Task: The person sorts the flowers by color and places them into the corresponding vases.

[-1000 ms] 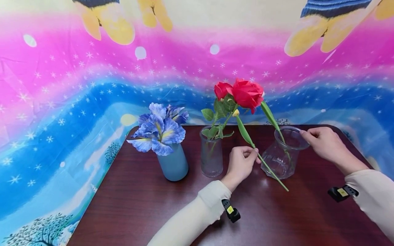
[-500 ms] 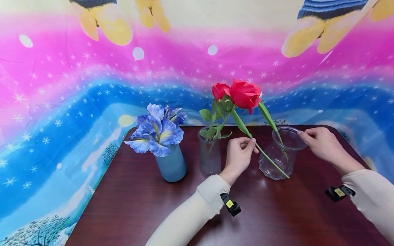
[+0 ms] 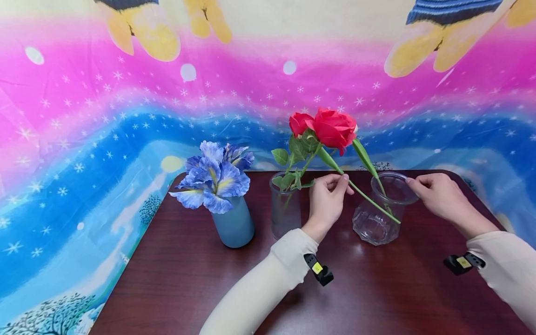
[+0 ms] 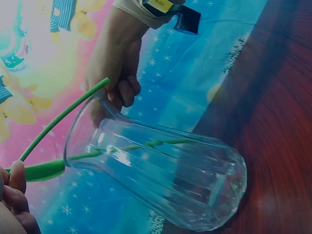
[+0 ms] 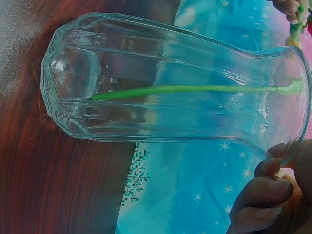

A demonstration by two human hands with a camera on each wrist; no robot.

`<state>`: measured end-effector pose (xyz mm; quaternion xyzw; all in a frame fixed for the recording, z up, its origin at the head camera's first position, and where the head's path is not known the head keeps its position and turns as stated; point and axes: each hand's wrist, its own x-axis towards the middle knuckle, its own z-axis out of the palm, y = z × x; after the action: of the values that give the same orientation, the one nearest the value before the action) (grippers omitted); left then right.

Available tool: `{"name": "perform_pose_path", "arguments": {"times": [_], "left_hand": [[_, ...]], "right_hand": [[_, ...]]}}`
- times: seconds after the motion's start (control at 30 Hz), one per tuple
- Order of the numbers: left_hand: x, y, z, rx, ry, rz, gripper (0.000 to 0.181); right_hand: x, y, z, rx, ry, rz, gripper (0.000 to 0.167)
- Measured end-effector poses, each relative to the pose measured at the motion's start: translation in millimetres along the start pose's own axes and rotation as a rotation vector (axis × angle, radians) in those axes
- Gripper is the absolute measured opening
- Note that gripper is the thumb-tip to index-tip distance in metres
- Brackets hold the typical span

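My left hand [image 3: 326, 202] pinches the green stem [image 3: 372, 203] of a long-leaved flower, whose bloom is hidden behind red roses [image 3: 335, 128]. The stem slants down to the right. In the left wrist view its cut end [image 4: 106, 81] is beside the rim of a clear glass vase [image 4: 195, 180]. My right hand [image 3: 444, 197] grips that flared rim between thumb and fingers. The vase stands upright on the table, and another green stem [image 5: 185, 88] is inside it, with its leaf [image 3: 364, 158] rising above the rim.
Left of my left hand stands a narrow clear vase [image 3: 286, 218] holding the roses. Further left is a blue vase [image 3: 234, 228] with blue-violet irises [image 3: 215, 179]. All stand on a dark reddish wooden table [image 3: 176, 288]. A printed cloth [image 3: 251, 88] hangs behind.
My left hand has risen slightly, lifting the stem so that its lower end moves up from near the table to just below the vase's rim in the head view. My right hand keeps its hold.
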<state>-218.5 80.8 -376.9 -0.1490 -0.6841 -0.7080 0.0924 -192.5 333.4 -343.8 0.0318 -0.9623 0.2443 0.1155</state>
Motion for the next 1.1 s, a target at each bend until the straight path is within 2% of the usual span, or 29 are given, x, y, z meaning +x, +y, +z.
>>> {"name": "perform_pose_path", "arguments": {"times": [0.33, 0.53, 0.77, 0.97, 1.1], "left_hand": [[8.1, 9.3, 6.1, -0.064, 0.062, 0.004, 0.024], [11.2, 16.4, 9.6, -0.075, 0.071, 0.063, 0.024], [18.9, 19.7, 12.5, -0.010, 0.072, 0.122, 0.026], [26.2, 23.9, 13.6, 0.081, 0.067, 0.136, 0.030], [30.9, 27.1, 15.0, 0.101, 0.061, 0.135, 0.029]], "right_hand": [[0.9, 1, 1, -0.006, 0.010, -0.005, 0.052], [0.6, 2, 1, 0.002, 0.009, -0.003, 0.053], [0.5, 2, 0, 0.006, 0.008, -0.003, 0.053], [0.8, 2, 0, 0.009, 0.002, 0.000, 0.053], [0.5, 2, 0, 0.009, 0.000, 0.001, 0.053]]}}
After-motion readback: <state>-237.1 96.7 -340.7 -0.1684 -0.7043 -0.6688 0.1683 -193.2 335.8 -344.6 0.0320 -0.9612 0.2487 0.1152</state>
